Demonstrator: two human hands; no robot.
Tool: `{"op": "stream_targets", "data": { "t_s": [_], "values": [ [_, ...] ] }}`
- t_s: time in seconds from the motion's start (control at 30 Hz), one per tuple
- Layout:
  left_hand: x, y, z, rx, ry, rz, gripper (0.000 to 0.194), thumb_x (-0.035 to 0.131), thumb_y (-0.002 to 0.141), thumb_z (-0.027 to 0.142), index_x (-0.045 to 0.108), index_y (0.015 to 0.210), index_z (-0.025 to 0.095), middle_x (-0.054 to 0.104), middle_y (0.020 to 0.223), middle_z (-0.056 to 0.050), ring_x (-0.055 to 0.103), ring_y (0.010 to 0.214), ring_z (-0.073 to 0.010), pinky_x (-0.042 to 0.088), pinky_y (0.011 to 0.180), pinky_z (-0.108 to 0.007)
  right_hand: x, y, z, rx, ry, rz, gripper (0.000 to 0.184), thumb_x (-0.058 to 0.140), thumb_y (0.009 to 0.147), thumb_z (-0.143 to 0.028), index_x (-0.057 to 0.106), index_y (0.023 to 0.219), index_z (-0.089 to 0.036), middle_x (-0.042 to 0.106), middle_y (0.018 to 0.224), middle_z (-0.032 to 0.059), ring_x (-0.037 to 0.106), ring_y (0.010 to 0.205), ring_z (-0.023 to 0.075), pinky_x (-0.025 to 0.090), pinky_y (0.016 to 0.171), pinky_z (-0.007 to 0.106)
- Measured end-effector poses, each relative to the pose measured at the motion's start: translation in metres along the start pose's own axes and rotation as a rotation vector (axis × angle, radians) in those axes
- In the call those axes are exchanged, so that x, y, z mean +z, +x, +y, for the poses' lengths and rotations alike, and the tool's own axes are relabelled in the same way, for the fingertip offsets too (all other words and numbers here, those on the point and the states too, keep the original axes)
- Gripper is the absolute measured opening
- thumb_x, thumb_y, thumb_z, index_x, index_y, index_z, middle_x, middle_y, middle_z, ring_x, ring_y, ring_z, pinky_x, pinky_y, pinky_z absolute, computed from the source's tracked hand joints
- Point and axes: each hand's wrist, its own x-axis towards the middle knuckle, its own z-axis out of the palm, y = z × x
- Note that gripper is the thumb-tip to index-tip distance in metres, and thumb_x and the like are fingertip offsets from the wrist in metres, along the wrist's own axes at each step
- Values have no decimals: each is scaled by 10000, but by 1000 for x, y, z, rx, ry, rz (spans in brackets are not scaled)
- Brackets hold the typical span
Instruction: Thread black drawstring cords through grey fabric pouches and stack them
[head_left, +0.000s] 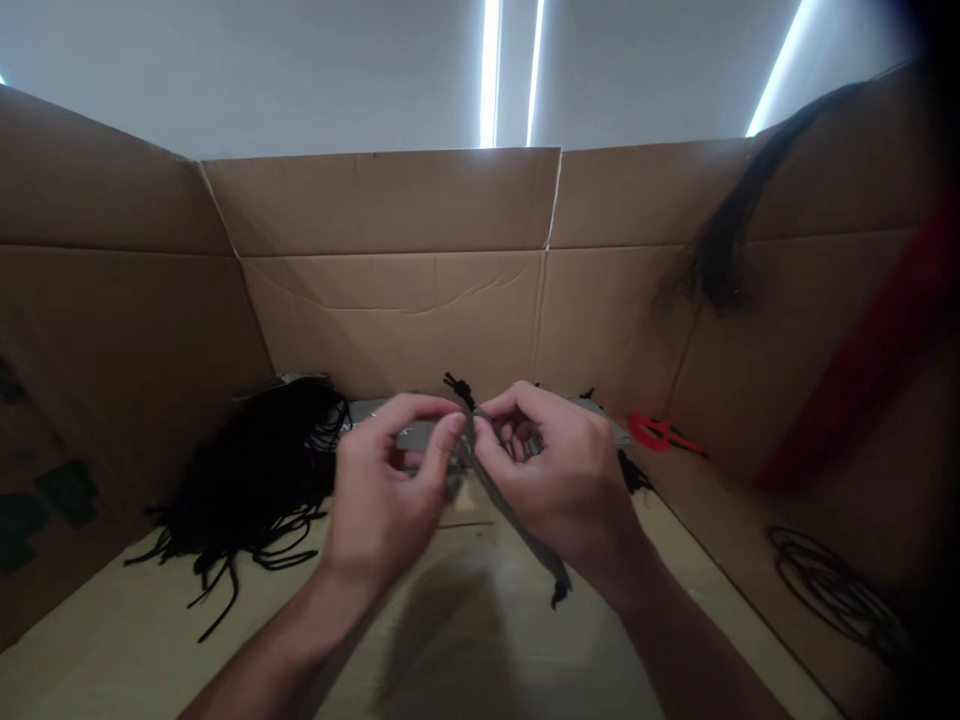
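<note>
While both hands meet above the table (pixel 127 640), a grey strip (pixel 525 527) hangs between them, slanting from the fingertips down past the underside of the right hand (pixel 480 415). The right thumb and forefinger are pinched narrowly on the strip near its upper end, the other fingers curled in. The left hand (pixel 390 480) has its thumb and forefinger almost together at the strip's near edge; whether they grip it, I cannot tell. A knotted black cord (pixel 459 387) sticks up just beyond the fingertips, and a black knot (pixel 559 594) sits at the strip's lower end, clear of either hand.

Left of the hands lies a heap of black cords (pixel 255 470), loose ends trailing over the table. Behind the hands, partly hidden, are grey pieces along the foot of the cardboard wall (pixel 390 205). To the right, a red tool (pixel 664 433) with a looped end lies beside the table, and nearer the viewer a dark coil (pixel 832 590) rests. Dark strands (pixel 724 250) droop over the right-hand wall, near a red band (pixel 862 360)
</note>
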Motion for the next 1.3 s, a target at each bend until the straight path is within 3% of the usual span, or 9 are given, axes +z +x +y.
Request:
{"op": "stream_targets", "data": {
  "t_s": [0.1, 0.17, 0.3, 0.4, 0.53, 0.67, 0.87, 1.1, 1.3],
  "values": [
    [9, -11, -3, -9, 10, -103, 311, 686, 977, 319, 756, 1245, 177, 799, 1182, -128, 734, 553, -144, 627, 471, -236, 5, -4, -2, 20, 81, 6, 66, 660, 914, -155, 694, 884, -204, 751, 788, 0, 694, 677, 140, 547, 672, 256],
    [10, -12, -5, 0, 10, -92, 376, 667, 992, 330, 719, 1326, 164, 796, 1223, -145, 759, 579, -161, 642, 489, -251, 3, -5, -4, 10, 146, -57, 135, 605, 973, -148, 726, 962, -207, 798, 897, 14, 746, 773, 149, 580, 745, 264],
    [4, -3, -5, 118, 145, -56, 206, 630, 1001, 240, 792, 1109, 172, 842, 1001, -88, 772, 648, -171, 630, 563, -238, -8, -3, -2, 20, 304, -230, 180, 629, 970, -119, 758, 1041, -221, 820, 979, -1, 783, 841, 136, 617, 791, 233],
    [-4, 2, -3, 281, 286, -143, 228, 566, 1003, 136, 788, 1030, 180, 839, 929, -63, 771, 709, -169, 604, 633, -238, -19, 1, 3, 30, 301, -190, 176, 752, 915, -151, 749, 1067, -238, 804, 940, -19, 765, 802, 132, 618, 736, 218],
    [-11, 3, 2, 444, 351, -284, 269, 521, 977, 58, 742, 1054, 191, 824, 929, -47, 772, 774, -174, 575, 688, -252, -27, 6, 8, -244, 196, -187, 329, 784, 905, -131, 733, 1202, -261, 773, 1117, 13, 730, 919, 150, 605, 795, 255],
    [-15, 3, 4, 305, 319, -310, 193, 553, 991, 100, 670, 1099, 209, 791, 867, -9, 736, 698, -145, 538, 628, -225, -26, 7, 7, -378, 190, -222, 140, 693, 989, -140, 761, 1073, -230, 777, 1082, 18, 730, 990, 150, 583, 898, 260],
    [-21, 5, 6, 294, 303, -297, 99, 635, 991, 148, 711, 995, 211, 790, 898, 5, 732, 736, -129, 533, 693, -219, -25, 7, 7, -300, 209, -219, 46, 750, 972, -209, 723, 1008, -198, 772, 961, -7, 709, 862, 124, 557, 833, 228],
    [-22, 4, 11, 435, 319, -317, 126, 617, 999, 108, 710, 955, 180, 745, 824, 20, 662, 687, -94, 475, 657, -193, -26, 7, 17, 4, 549, -375, 151, 817, 916, -291, 701, 952, -202, 714, 858, -20, 652, 749, 108, 524, 675, 219],
    [-22, 6, 9, 402, 313, -337, 123, 612, 1011, 117, 701, 965, 188, 741, 837, 25, 651, 702, -99, 469, 666, -197, -25, 6, 19, -2, 513, -238, 90, 830, 893, -202, 778, 956, -242, 762, 841, -48, 692, 720, 95, 533, 656, 210]
  ]
}}
